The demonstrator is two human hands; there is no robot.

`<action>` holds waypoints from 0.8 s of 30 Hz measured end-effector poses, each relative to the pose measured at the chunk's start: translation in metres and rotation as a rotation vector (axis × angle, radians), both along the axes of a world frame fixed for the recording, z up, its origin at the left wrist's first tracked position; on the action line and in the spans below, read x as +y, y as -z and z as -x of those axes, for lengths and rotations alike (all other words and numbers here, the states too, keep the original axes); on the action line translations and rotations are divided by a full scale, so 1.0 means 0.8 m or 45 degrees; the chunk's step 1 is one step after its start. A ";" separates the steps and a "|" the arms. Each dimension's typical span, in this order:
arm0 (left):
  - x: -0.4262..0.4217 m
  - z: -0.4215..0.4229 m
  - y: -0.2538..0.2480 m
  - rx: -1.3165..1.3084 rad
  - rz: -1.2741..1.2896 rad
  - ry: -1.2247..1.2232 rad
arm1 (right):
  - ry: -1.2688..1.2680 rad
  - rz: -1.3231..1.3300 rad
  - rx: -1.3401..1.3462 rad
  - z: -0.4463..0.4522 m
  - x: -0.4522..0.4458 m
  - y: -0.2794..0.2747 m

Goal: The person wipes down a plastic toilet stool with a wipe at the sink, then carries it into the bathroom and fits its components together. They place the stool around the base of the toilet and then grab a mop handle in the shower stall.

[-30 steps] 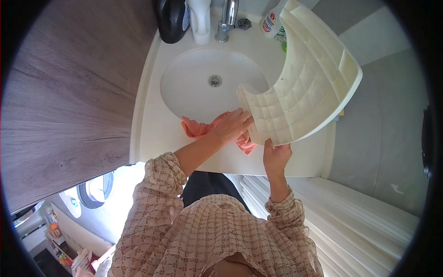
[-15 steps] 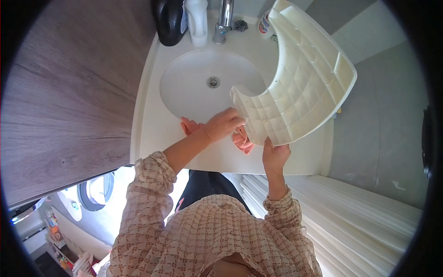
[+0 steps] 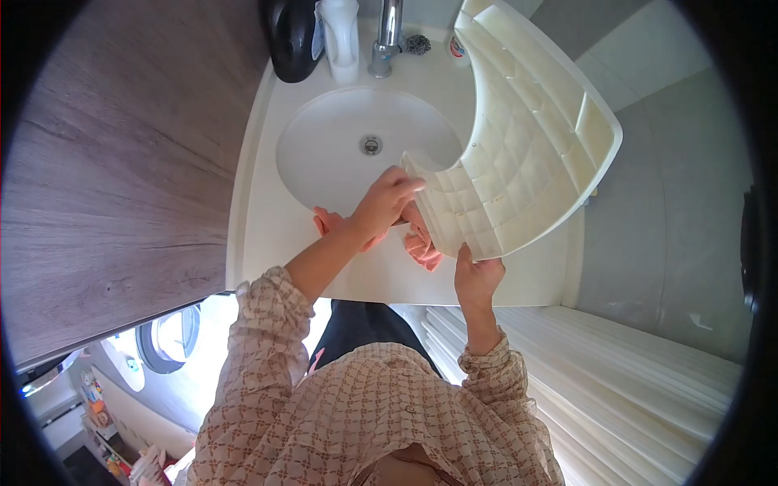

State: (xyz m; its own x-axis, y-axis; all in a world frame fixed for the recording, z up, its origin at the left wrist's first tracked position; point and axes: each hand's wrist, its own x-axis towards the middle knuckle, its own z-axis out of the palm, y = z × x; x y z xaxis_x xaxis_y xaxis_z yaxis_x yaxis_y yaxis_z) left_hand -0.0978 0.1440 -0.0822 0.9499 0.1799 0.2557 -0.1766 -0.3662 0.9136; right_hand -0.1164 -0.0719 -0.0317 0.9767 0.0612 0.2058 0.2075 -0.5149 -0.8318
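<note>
A large curved cream plastic panel [image 3: 531,146], with a ribbed grid on the side facing me, is held tilted over the right of the basin and counter. My right hand [image 3: 479,277] grips its lower edge, thumb on the ribbed face. At its left end, my left hand [image 3: 385,204] has its fingers closed on the edge. A crumpled pink cloth [image 3: 423,247] lies on the counter beneath the panel's near left end. More pink cloth [image 3: 327,220] shows on the other side of my left wrist, by the basin rim; whether it is one piece is hidden.
The white oval basin [image 3: 324,162] has a drain [image 3: 370,146] in its middle. Behind it stand a chrome faucet [image 3: 387,40], a steel scrubber [image 3: 417,44], a dark bottle [image 3: 293,40], a white bottle [image 3: 341,40] and a partly hidden container [image 3: 458,50]. A wood-grain panel [image 3: 121,162] borders the left.
My left hand has moved slightly up along the panel's left edge. The panel has shifted a little to the left with my right hand, and more pink cloth shows between my hands.
</note>
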 end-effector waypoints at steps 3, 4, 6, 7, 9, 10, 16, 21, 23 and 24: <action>0.002 -0.027 -0.005 0.163 -0.088 0.164 | -0.019 -0.057 -0.046 -0.004 0.004 0.004; 0.002 -0.031 0.006 0.021 -0.325 0.147 | -0.024 -0.084 -0.070 -0.002 0.005 0.006; -0.001 -0.031 0.019 -0.155 -0.536 0.108 | 0.013 -0.007 0.018 0.001 0.006 -0.001; -0.001 -0.034 0.023 -0.200 -0.514 0.086 | 0.031 0.028 0.054 -0.002 0.008 -0.005; 0.000 -0.038 0.020 -0.236 -0.473 0.058 | 0.039 0.073 0.014 -0.002 0.012 -0.008; 0.000 -0.035 0.014 -0.220 -0.452 0.049 | 0.043 0.098 -0.002 0.000 0.012 -0.008; -0.007 -0.039 0.007 -0.146 -0.391 0.003 | 0.007 -0.012 -0.121 0.003 0.008 0.010; -0.006 -0.032 0.006 -0.092 -0.218 0.088 | 0.027 0.004 -0.048 0.001 0.002 0.011; -0.002 -0.028 0.001 -0.030 0.007 0.141 | 0.020 0.008 -0.083 0.000 0.002 0.013; 0.002 -0.029 0.001 -0.021 0.021 0.100 | 0.015 0.017 -0.103 0.000 0.002 0.011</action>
State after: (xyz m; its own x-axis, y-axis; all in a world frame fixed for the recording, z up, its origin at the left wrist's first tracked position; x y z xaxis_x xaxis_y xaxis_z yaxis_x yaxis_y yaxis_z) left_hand -0.0747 0.1453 -0.0830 0.9568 0.1097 0.2691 -0.2193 -0.3354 0.9162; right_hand -0.1168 -0.0703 -0.0402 0.9575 0.0533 0.2835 0.2680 -0.5284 -0.8056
